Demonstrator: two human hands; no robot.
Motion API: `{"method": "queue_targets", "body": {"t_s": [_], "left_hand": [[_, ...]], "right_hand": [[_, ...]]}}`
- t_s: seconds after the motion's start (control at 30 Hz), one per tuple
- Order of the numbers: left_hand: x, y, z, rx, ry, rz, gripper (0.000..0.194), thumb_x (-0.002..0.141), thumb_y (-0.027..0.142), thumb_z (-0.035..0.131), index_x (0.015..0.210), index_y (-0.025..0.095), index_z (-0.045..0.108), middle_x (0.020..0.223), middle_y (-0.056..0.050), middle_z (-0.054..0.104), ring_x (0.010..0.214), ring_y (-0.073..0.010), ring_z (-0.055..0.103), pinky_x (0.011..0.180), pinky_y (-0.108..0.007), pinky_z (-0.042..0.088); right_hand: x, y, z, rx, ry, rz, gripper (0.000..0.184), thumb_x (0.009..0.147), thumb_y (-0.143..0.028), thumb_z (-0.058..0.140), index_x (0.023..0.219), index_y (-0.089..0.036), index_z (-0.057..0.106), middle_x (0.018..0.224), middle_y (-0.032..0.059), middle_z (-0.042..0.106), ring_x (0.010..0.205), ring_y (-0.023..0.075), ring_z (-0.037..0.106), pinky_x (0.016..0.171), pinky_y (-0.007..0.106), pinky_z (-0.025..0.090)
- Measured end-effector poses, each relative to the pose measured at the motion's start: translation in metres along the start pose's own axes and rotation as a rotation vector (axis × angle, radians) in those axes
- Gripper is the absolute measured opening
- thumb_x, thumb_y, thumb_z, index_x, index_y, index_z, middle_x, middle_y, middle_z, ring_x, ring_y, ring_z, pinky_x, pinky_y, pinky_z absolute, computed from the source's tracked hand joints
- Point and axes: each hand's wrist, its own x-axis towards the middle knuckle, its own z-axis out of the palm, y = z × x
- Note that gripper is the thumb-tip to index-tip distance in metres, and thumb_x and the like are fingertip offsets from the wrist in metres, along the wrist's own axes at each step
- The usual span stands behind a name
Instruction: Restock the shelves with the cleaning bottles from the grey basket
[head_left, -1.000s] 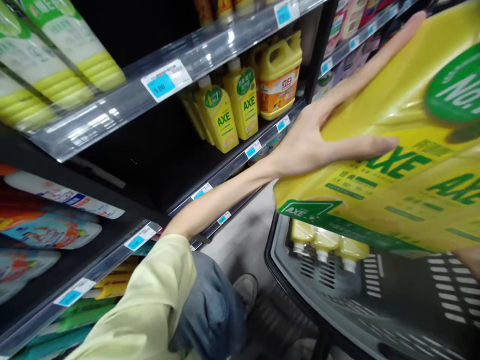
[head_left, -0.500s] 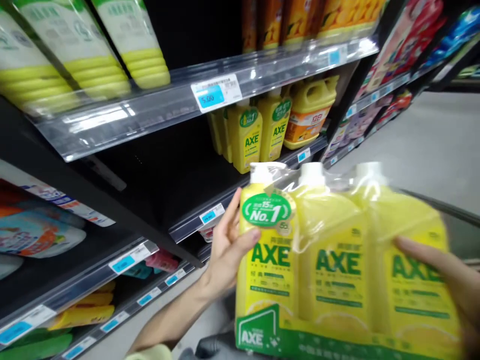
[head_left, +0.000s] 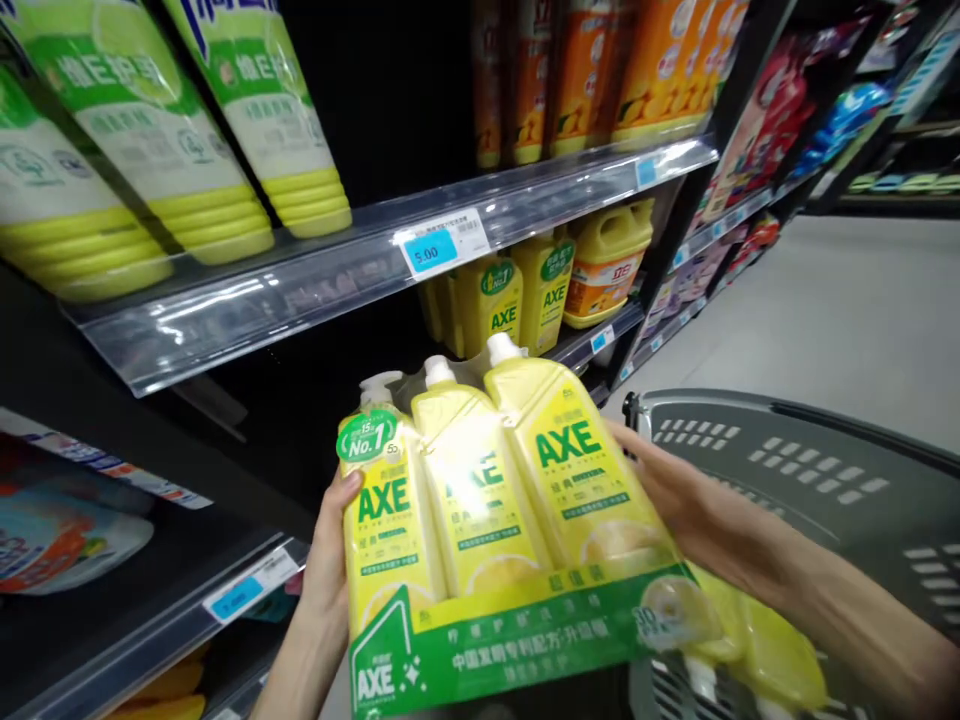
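Observation:
I hold a shrink-wrapped three-pack of yellow AXE bottles [head_left: 487, 530] with a green band at its foot, tilted back toward the dark middle shelf [head_left: 322, 400]. My left hand [head_left: 328, 560] grips its left edge, thumb on the front. My right hand [head_left: 667, 495] is wrapped round its right side. Another yellow pack [head_left: 757, 650] lies below, in the grey cart basket [head_left: 795, 460].
Single AXE bottles [head_left: 502, 305] and a yellow jug [head_left: 606, 260] stand further along the same shelf. Large white-and-green pouches [head_left: 150, 150] and orange pouches [head_left: 600, 70] fill the shelf above, behind a clear price rail [head_left: 442, 245]. Grey aisle floor [head_left: 847, 300] lies to the right.
The three-pack has moved left and further from me toward the shelf, and now leans back. My right hand has come round its right side. The view has risen a little.

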Motion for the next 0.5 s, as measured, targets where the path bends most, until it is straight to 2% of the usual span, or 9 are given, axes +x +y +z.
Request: {"method": "queue_targets", "body": {"t_s": [0.03, 0.1, 0.17, 0.23, 0.3, 0.37, 0.5], "left_hand": [[0.003, -0.001, -0.007, -0.012, 0.033, -0.074, 0.067, 0.075, 0.036, 0.080, 0.138, 0.024, 0.062, 0.105, -0.008, 0.080, 0.094, -0.0344, 0.078, 0.076, -0.041, 0.068], [0.005, -0.003, -0.017, -0.031, 0.087, -0.172, 0.061, 0.077, 0.037, 0.076, 0.134, 0.019, 0.065, 0.101, -0.010, 0.080, 0.094, -0.0353, 0.078, 0.077, -0.043, 0.068], [0.006, -0.007, -0.020, -0.054, 0.103, -0.186, 0.056, 0.078, 0.036, 0.074, 0.130, 0.016, 0.066, 0.101, -0.010, 0.080, 0.096, -0.0354, 0.078, 0.080, -0.044, 0.067], [0.005, -0.011, -0.016, -0.070, 0.076, -0.089, 0.055, 0.076, 0.033, 0.076, 0.128, 0.019, 0.067, 0.103, -0.008, 0.079, 0.099, -0.0343, 0.077, 0.082, -0.043, 0.067], [0.005, -0.012, -0.009, -0.058, 0.024, 0.108, 0.058, 0.074, 0.030, 0.080, 0.130, 0.024, 0.066, 0.106, -0.005, 0.078, 0.102, -0.0323, 0.076, 0.085, -0.040, 0.067], [0.007, -0.011, -0.002, -0.023, -0.009, 0.300, 0.062, 0.073, 0.029, 0.083, 0.132, 0.027, 0.064, 0.107, -0.003, 0.077, 0.102, -0.0297, 0.076, 0.088, -0.038, 0.066], [0.018, -0.002, 0.004, 0.053, 0.008, 0.513, 0.066, 0.075, 0.030, 0.084, 0.136, 0.027, 0.061, 0.105, -0.002, 0.075, 0.094, -0.0240, 0.076, 0.092, -0.037, 0.064]], "right_hand": [[-0.008, 0.008, -0.001, -0.027, -0.051, -0.036, 0.108, 0.059, -0.058, 0.095, 0.154, -0.040, 0.048, 0.159, 0.0072, 0.052, 0.143, 0.0353, 0.054, 0.113, 0.048, 0.051], [-0.020, 0.021, 0.002, -0.090, -0.036, -0.060, 0.125, 0.050, -0.046, 0.101, 0.159, -0.041, 0.040, 0.163, 0.0066, 0.047, 0.147, 0.0357, 0.049, 0.116, 0.048, 0.048], [-0.025, 0.028, 0.010, -0.115, 0.085, -0.008, 0.120, 0.055, -0.038, 0.100, 0.159, -0.037, 0.041, 0.160, 0.0102, 0.051, 0.142, 0.0366, 0.055, 0.111, 0.049, 0.053], [-0.022, 0.029, 0.019, -0.097, 0.215, 0.088, 0.099, 0.062, -0.039, 0.097, 0.150, -0.028, 0.054, 0.150, 0.0145, 0.061, 0.131, 0.0374, 0.064, 0.104, 0.048, 0.059], [-0.012, 0.029, 0.025, -0.067, 0.288, 0.143, 0.078, 0.065, -0.040, 0.095, 0.136, -0.022, 0.066, 0.137, 0.0155, 0.070, 0.121, 0.0364, 0.070, 0.101, 0.046, 0.060], [0.002, 0.030, 0.025, -0.044, 0.289, 0.133, 0.066, 0.069, -0.040, 0.094, 0.128, -0.020, 0.071, 0.128, 0.0132, 0.075, 0.113, 0.0337, 0.074, 0.101, 0.044, 0.060], [0.039, 0.035, 0.016, -0.092, 0.228, 0.021, 0.056, 0.076, -0.045, 0.090, 0.123, -0.020, 0.073, 0.123, 0.0105, 0.077, 0.107, 0.0295, 0.076, 0.098, 0.041, 0.061]]}}
